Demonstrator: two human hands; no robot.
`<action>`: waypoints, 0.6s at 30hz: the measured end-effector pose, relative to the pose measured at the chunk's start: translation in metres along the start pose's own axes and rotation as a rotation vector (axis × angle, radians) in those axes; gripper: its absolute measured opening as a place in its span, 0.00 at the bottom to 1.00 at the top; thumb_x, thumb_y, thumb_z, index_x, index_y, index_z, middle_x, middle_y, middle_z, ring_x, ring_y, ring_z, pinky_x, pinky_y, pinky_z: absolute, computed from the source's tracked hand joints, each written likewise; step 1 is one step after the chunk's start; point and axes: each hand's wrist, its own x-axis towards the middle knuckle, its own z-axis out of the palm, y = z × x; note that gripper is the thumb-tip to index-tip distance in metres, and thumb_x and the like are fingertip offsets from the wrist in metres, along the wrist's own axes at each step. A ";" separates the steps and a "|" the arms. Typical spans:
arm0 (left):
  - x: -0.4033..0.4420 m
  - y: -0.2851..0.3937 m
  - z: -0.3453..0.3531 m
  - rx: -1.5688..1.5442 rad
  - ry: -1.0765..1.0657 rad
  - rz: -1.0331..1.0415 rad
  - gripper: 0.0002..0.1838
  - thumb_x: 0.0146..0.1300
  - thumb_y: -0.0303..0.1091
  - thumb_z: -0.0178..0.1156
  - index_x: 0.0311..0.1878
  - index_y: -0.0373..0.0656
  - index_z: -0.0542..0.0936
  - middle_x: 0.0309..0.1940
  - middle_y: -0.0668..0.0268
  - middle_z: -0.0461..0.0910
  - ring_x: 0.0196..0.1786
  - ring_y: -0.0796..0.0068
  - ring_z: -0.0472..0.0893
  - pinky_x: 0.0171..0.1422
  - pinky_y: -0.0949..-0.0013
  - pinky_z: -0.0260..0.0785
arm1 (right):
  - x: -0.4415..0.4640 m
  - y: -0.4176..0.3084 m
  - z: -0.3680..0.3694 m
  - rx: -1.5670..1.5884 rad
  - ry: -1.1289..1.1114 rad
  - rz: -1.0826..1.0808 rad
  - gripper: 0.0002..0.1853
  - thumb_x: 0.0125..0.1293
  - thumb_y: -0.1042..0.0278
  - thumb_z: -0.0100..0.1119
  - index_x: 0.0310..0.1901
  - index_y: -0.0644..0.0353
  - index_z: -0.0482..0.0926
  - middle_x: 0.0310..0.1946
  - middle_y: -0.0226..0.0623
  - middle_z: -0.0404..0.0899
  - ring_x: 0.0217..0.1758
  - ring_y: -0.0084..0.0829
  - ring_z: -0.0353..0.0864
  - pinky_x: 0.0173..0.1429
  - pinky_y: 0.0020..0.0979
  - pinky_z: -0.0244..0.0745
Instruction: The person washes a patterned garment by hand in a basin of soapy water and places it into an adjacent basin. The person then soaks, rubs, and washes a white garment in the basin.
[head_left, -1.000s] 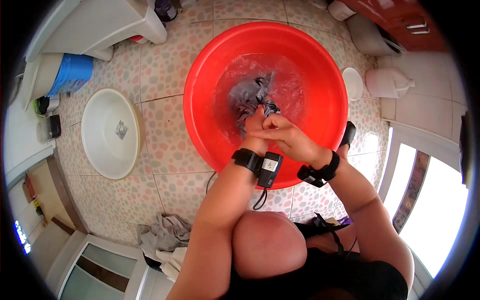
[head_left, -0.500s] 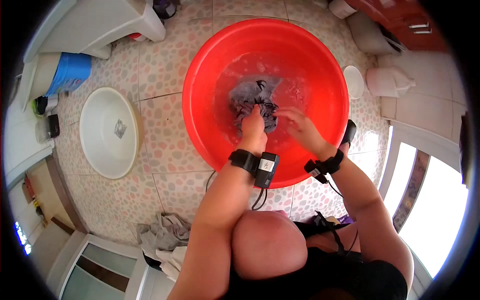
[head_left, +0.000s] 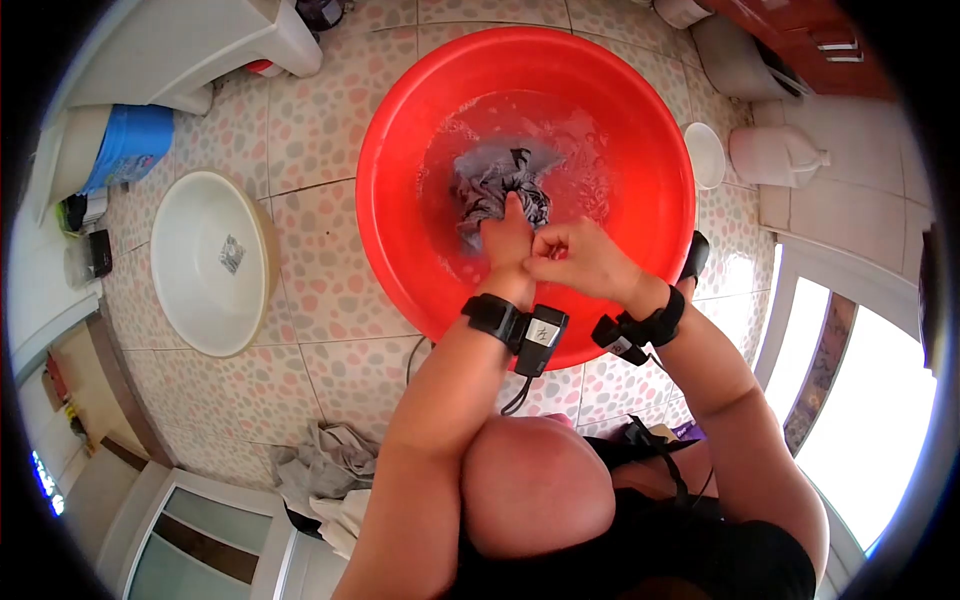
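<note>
A wet grey and black patterned cloth (head_left: pixel 480 185) lies bunched in soapy water inside the large red basin (head_left: pixel 400 100). My left hand (head_left: pixel 508 238) is closed on the near edge of this cloth, its thumb on top and the other fingers partly hidden beneath. Right beside the left wrist, my right hand (head_left: pixel 583 260) is curled into a loose fist above the water, with nothing visible in it. Both wrists carry black straps with small boxes.
A white basin (head_left: pixel 205 300) stands on the tiled floor to the left. Right of the red basin are a small white bowl (head_left: pixel 706 158) and a whitish jug (head_left: pixel 775 157). A blue container (head_left: pixel 130 148) is at upper left; crumpled fabrics (head_left: pixel 325 465) lie near my leg.
My right hand has moved left and nearer to me, to the left wrist, and its spread fingers have curled in. The left hand stays at the cloth, which has shifted and spread slightly.
</note>
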 end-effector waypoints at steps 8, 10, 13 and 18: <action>-0.001 0.001 0.004 -0.027 0.082 0.002 0.30 0.56 0.50 0.57 0.33 0.21 0.73 0.30 0.44 0.77 0.33 0.59 0.77 0.39 0.59 0.66 | 0.000 0.000 -0.005 0.011 -0.075 0.031 0.11 0.51 0.66 0.59 0.26 0.67 0.77 0.18 0.39 0.76 0.22 0.22 0.74 0.29 0.27 0.68; 0.008 -0.006 0.001 0.025 0.058 -0.042 0.30 0.56 0.49 0.57 0.35 0.21 0.73 0.32 0.46 0.77 0.35 0.61 0.77 0.40 0.61 0.66 | -0.002 -0.007 -0.004 -0.044 -0.053 -0.003 0.10 0.51 0.66 0.58 0.26 0.67 0.77 0.18 0.38 0.76 0.23 0.23 0.74 0.30 0.27 0.69; 0.003 0.000 -0.002 -0.057 -0.036 -0.087 0.29 0.57 0.49 0.56 0.38 0.22 0.73 0.36 0.49 0.77 0.37 0.65 0.76 0.42 0.63 0.67 | -0.003 -0.002 -0.003 -0.018 -0.014 -0.061 0.10 0.51 0.67 0.58 0.26 0.67 0.77 0.18 0.37 0.76 0.23 0.26 0.75 0.30 0.28 0.69; -0.001 0.002 0.009 -0.374 -0.008 0.031 0.27 0.58 0.48 0.55 0.41 0.24 0.73 0.38 0.54 0.77 0.37 0.67 0.76 0.41 0.66 0.68 | 0.006 0.040 -0.007 0.160 0.191 0.050 0.12 0.48 0.68 0.60 0.34 0.65 0.77 0.29 0.42 0.79 0.33 0.37 0.78 0.39 0.32 0.71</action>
